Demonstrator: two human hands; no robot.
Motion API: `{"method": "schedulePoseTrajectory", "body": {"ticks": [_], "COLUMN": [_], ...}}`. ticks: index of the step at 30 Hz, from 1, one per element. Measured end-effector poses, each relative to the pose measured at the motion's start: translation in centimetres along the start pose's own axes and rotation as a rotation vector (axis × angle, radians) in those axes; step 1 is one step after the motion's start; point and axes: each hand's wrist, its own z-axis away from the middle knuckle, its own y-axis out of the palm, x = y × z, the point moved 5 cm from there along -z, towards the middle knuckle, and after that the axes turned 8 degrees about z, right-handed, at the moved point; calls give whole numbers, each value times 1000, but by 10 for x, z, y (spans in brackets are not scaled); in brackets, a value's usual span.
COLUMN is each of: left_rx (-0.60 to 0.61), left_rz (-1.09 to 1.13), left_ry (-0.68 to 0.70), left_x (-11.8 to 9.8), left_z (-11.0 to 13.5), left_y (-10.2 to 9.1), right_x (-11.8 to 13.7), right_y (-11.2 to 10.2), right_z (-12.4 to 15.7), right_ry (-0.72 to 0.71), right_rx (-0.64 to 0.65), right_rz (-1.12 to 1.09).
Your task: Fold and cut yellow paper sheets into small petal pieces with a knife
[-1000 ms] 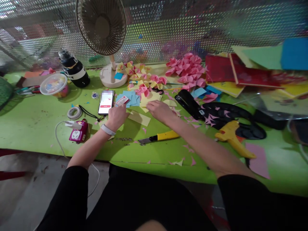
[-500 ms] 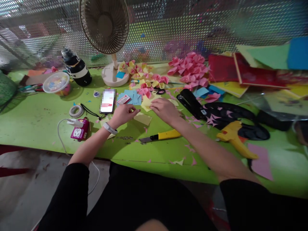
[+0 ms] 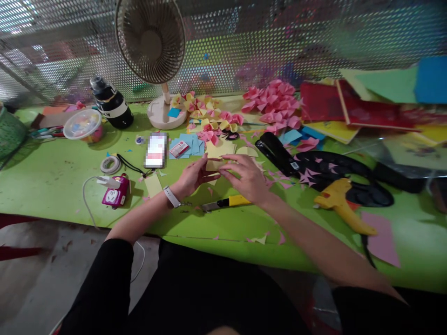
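Observation:
Over the middle of the green table (image 3: 45, 177), my left hand (image 3: 192, 177) and my right hand (image 3: 246, 177) meet on one small yellow paper square (image 3: 213, 164). Both pinch it between them, lifted a little off the table. A yellow utility knife (image 3: 226, 202) lies just below my hands. More yellow squares (image 3: 220, 149) and blue squares (image 3: 190, 142) lie right behind them, next to a phone (image 3: 155, 150). Another yellow piece (image 3: 152, 185) lies by my left wrist.
A desk fan (image 3: 153, 56) stands at the back with folded pink and yellow paper shapes (image 3: 275, 100) beside it. Right of my hands lie a black stapler (image 3: 277, 151) and a yellow glue gun (image 3: 340, 204). At left are a bottle (image 3: 111, 104), tape roll (image 3: 110, 164), plastic tub (image 3: 84, 124), power plug (image 3: 113, 193).
Both hands pulled back from the paper piles toward me and came together. The yellow square that lay on the table is now pinched between them.

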Motion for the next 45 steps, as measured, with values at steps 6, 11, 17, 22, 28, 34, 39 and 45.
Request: {"method": "schedulePoseTrajectory", "body": {"ticks": [6, 11, 17, 22, 28, 34, 39, 45], "left_rx": [174, 209, 201, 204, 195, 169, 185, 196], "left_rz": [-37, -65, -66, -76, -81, -93, -115, -206], "left_ry": [123, 175, 204, 216, 218, 204, 229, 246], "left_x": [3, 8, 12, 13, 14, 16, 15, 13], "left_z": [10, 8, 4, 4, 4, 3, 3, 4], "left_y": [7, 5, 1, 0, 0, -2, -2, -3], "right_x": [-6, -11, -11, -11, -11, -11, -9, -14], "right_y": [-2, 1, 3, 5, 7, 8, 8, 7], "right_z": [4, 7, 9, 13, 14, 15, 14, 13], "right_ry": [222, 303, 318, 372, 371, 376, 392, 470], "right_rx": [-76, -63, -69, -95, -90, -75, -61, -2], "right_rz": [-220, -350, -479, -554, -574, -581, -578, -588]}}
